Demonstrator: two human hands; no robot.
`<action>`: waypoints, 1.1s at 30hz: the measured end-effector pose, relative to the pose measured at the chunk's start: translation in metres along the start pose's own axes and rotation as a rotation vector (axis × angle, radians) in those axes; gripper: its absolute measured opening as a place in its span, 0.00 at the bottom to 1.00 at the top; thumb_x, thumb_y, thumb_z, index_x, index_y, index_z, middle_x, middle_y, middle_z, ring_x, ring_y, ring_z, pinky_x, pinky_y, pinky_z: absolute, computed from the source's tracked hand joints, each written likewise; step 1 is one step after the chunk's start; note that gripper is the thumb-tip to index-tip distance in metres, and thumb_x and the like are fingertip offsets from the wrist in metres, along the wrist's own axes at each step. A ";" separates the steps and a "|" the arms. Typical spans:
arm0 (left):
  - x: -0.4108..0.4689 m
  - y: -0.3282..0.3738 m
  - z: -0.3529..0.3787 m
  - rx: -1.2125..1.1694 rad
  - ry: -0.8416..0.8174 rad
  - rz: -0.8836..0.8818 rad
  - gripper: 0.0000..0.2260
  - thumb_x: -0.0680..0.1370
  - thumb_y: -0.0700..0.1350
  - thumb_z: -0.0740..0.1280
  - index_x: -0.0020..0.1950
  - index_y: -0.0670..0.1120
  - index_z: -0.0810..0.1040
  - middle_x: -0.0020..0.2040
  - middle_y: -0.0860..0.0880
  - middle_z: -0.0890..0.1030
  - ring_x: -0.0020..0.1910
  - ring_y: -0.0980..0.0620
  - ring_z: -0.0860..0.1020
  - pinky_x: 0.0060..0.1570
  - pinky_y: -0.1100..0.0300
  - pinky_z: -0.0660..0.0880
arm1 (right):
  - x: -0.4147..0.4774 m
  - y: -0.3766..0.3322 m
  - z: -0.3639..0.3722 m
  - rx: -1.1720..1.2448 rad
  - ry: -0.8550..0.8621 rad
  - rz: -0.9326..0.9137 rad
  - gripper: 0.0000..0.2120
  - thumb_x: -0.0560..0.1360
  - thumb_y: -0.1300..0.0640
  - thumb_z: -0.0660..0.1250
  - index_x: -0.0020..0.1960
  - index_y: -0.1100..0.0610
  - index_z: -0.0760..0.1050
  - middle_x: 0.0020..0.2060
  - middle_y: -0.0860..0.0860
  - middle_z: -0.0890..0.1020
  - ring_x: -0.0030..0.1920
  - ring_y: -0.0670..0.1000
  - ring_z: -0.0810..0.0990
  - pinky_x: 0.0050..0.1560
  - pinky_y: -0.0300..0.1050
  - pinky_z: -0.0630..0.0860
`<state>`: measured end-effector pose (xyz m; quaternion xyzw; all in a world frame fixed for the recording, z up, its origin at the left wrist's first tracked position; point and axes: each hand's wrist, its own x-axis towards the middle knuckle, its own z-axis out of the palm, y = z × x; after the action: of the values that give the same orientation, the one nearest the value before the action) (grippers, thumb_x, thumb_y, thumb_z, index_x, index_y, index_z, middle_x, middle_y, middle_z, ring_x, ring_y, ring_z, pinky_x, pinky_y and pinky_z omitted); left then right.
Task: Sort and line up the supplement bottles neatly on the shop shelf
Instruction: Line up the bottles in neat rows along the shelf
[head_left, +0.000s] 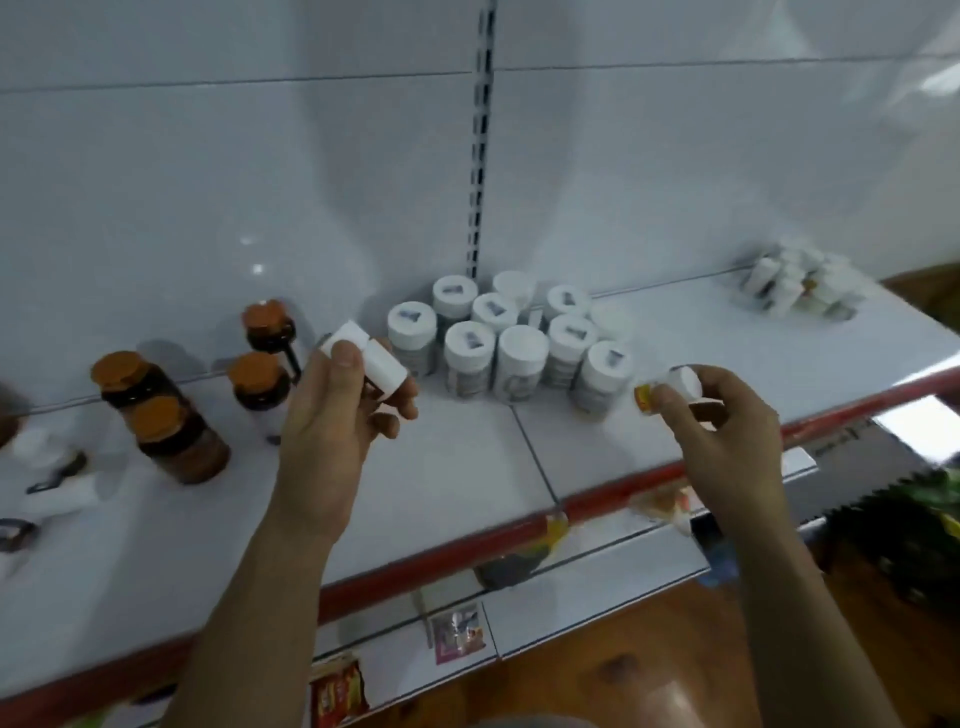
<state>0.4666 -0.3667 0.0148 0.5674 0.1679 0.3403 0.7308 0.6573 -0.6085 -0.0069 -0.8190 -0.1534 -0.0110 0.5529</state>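
A person's left hand (332, 431) grips a tilted white bottle (382, 366) above a white shop shelf (457, 467) with a red front edge, while the right hand (727, 431) pinches a smaller white bottle (685, 382) bearing a yellow-orange label. Between the hands, near the back panel (208, 182), stands a cluster of white-capped bottles (519, 348). Brown bottles with orange caps (166, 415) stand at left; a blurred heap of white bottles (800, 286) sits far right. Packets (460, 631) lie on the lower shelf (571, 597)
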 end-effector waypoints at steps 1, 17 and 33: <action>0.003 -0.010 0.020 0.035 -0.029 -0.021 0.26 0.73 0.69 0.69 0.57 0.48 0.77 0.46 0.46 0.83 0.42 0.47 0.81 0.36 0.59 0.75 | 0.010 0.010 -0.019 -0.024 0.019 0.013 0.13 0.75 0.46 0.74 0.56 0.50 0.80 0.47 0.45 0.84 0.45 0.50 0.83 0.47 0.56 0.82; 0.108 -0.169 0.348 0.423 -0.378 -0.093 0.04 0.78 0.44 0.73 0.52 0.50 0.83 0.43 0.55 0.85 0.42 0.57 0.84 0.44 0.63 0.77 | 0.170 0.127 -0.170 -0.082 0.304 0.180 0.19 0.73 0.51 0.78 0.61 0.49 0.76 0.52 0.43 0.81 0.45 0.44 0.81 0.41 0.39 0.78; 0.165 -0.232 0.418 0.974 -0.374 -0.086 0.20 0.75 0.49 0.76 0.65 0.47 0.78 0.57 0.52 0.82 0.54 0.52 0.81 0.55 0.58 0.76 | 0.258 0.165 -0.153 -0.245 0.112 0.138 0.28 0.76 0.54 0.74 0.70 0.48 0.65 0.63 0.50 0.77 0.51 0.51 0.81 0.53 0.50 0.81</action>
<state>0.9189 -0.5808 -0.0553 0.8851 0.1965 0.0855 0.4131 0.9700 -0.7424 -0.0472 -0.8871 -0.0631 -0.0370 0.4558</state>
